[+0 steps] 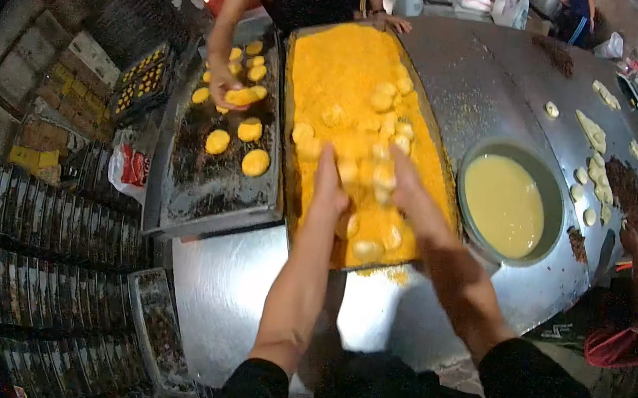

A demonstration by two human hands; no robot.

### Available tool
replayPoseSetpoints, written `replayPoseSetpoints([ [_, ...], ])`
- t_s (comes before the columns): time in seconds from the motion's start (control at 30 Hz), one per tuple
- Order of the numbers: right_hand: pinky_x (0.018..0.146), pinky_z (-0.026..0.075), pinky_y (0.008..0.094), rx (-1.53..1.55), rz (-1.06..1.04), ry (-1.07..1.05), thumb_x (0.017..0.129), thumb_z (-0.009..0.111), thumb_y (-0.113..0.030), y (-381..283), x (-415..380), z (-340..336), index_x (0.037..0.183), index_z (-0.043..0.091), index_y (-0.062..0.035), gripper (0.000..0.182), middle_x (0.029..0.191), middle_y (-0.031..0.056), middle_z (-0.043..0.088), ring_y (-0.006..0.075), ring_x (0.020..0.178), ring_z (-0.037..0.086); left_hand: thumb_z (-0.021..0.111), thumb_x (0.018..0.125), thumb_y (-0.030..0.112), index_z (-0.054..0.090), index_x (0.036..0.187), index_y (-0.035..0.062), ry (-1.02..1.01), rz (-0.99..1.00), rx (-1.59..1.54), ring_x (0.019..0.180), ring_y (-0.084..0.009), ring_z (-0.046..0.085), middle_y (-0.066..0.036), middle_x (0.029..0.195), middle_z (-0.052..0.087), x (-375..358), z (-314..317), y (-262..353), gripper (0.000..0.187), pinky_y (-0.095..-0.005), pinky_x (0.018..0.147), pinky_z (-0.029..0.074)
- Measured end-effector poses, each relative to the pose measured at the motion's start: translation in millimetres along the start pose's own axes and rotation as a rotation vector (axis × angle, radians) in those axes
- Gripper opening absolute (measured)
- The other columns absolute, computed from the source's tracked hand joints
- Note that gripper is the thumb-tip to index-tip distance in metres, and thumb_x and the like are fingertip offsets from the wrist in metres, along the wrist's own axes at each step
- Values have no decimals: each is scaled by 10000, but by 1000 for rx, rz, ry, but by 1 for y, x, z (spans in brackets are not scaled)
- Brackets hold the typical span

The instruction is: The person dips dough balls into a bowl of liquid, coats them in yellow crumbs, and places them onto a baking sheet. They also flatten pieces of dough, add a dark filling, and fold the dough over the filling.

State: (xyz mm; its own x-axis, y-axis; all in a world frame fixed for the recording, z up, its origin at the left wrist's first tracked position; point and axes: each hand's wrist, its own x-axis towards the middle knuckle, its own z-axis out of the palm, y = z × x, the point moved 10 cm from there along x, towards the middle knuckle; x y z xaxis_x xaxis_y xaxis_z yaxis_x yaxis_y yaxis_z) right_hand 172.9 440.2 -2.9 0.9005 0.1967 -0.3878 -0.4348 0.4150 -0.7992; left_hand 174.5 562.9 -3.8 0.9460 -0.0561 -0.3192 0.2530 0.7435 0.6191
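Note:
A tray (286, 98) spread with orange-yellow crumbs (341, 61) lies in front of me. Pale round dough pieces (368, 250) are scattered over the crumbs, some partly coated. Over the near half of the tray, my left hand (329, 180) is on the left side with its fingers stretched forward. My right hand (415, 194) faces it from the right, fingers also extended and a little blurred. Several dough pieces lie between the two hands. Neither hand visibly grips one, though motion blur hides whether the fingers touch any.
A dark baking tray (207, 194) with coated dough rounds (255, 162) stands on the left; a co-worker's hand (230, 91) holds a coated piece above it. A basin (473, 159) of pale yellow liquid sits at right. Further right are dough pieces (603, 184) and another person's hands. Stacked trays (36, 202) fill the lower left.

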Motion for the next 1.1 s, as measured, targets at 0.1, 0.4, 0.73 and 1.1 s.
replayPoseSetpoints([
  [0.1,718,511,444,-116,29,58,917,435,-541,-27,9,-22,1251,493,-108,550,1124,110,581,255,937,604,425,878,632,347,1391,125,66,-33,189,1288,-300,367,-127,1375,423,-18,-2,35,726,-554,1012,314],
  [0.4,930,418,428,-1044,101,-148,893,548,-415,64,-61,-25,1180,585,-47,469,1173,144,597,268,1091,553,562,884,254,551,1046,55,85,-346,389,759,-210,611,-88,874,599,-74,-79,-83,257,-349,625,526],
  [0.73,534,503,388,-1537,209,-298,910,512,-328,22,-62,-24,766,616,-48,331,668,143,654,201,481,603,521,888,371,575,1063,29,116,-26,1330,812,-217,607,-113,936,624,-59,-106,1,389,-384,700,481],
  [1.1,717,494,361,-429,-185,51,876,604,-237,-30,-15,21,1204,515,7,418,1091,157,602,202,1000,563,539,888,212,550,1149,-77,181,344,649,1057,-231,550,-172,1145,584,-86,2,63,389,-309,917,402],
])
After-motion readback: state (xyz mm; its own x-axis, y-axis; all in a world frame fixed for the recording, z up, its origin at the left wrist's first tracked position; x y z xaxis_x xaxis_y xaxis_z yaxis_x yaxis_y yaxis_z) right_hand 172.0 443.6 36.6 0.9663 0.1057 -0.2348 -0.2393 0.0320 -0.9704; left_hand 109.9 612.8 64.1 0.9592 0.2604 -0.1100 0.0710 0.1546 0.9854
